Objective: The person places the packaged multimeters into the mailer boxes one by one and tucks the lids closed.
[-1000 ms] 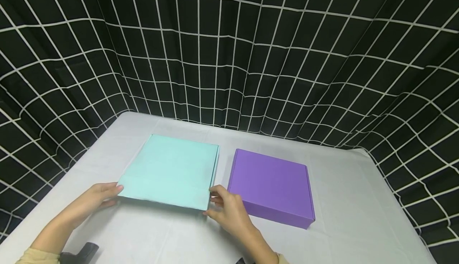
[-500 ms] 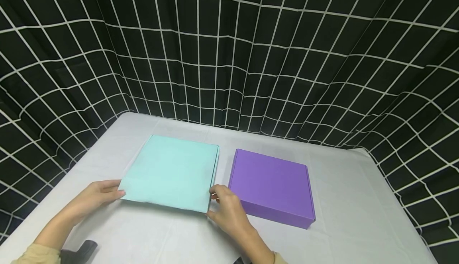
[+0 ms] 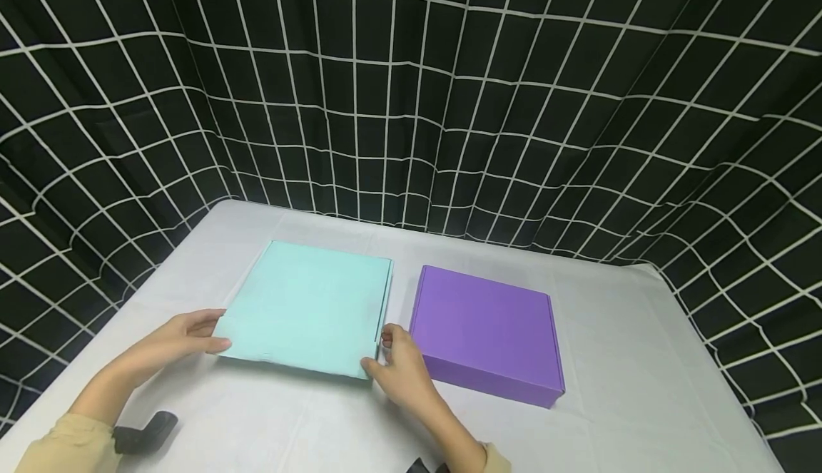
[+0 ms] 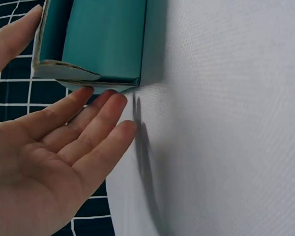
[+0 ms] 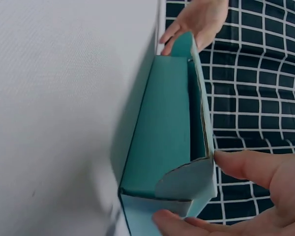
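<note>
A turquoise cardboard box [image 3: 308,302] lies on the left part of the table, its lid tilted over the top. Its front is partly open in both wrist views, with a rounded tuck flap [image 5: 184,179] at the lid's right corner. My left hand [image 3: 176,337] is at the front left corner, thumb at the lid's edge and fingers extended along the side; the palm shows in the left wrist view. My right hand [image 3: 404,369] holds the front right corner, thumb on the lid and fingers bent at the side wall.
A closed purple box [image 3: 488,330] sits just right of my right hand. White cloth covers the table [image 3: 629,359]. A black curtain with white grid lines [image 3: 411,102] surrounds the back and sides. A dark device [image 3: 146,434] is at my left sleeve.
My left hand has shifted slightly to the right along the corner. My right thumb has moved from below the lid's front edge up onto its corner. The purple box stays put.
</note>
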The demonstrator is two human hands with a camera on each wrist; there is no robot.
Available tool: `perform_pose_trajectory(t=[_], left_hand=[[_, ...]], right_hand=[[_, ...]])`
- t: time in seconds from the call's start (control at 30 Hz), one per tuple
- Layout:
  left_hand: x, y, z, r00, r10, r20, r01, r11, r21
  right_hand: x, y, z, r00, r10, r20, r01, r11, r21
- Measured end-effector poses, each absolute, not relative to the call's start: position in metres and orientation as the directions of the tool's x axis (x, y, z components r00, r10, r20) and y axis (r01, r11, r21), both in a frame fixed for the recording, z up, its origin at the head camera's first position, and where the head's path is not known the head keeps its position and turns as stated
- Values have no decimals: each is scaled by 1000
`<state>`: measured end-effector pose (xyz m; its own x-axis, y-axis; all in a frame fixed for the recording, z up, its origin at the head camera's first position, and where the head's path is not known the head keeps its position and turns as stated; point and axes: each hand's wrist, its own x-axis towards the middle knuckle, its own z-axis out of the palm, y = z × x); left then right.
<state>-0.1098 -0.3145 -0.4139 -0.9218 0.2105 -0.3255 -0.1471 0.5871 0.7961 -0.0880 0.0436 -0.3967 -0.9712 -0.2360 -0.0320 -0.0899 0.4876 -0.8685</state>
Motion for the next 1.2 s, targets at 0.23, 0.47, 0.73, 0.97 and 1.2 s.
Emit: perform_pose_trajectory(t=[0.23,0.47,0.73,0.97,1.2], left_hand=[[-112,-316,-416,-912,235,-336,-168,532,830],[-114,-316,-419,-914,257,-315,-157,490,857],[-118,-315,-421,-928,258,-269,-103,516,850],[-120,-309,-421,-949,177,-259,-103,603,791],[-123,-304,-421,-965,138,-222,-84,640,764]], right_hand=[[-90,45,-402,-951,-273,-146,27,395,-918],[-93,47,-405,-931,-314,-186,79,324,-943],[-96,48,-408,-940,-300,-163,66,309,-949],[-96,44,-414,-963,-248,-102,10,345,-939],[-96,41,-416,-976,-213,-37,-48,380,-924]])
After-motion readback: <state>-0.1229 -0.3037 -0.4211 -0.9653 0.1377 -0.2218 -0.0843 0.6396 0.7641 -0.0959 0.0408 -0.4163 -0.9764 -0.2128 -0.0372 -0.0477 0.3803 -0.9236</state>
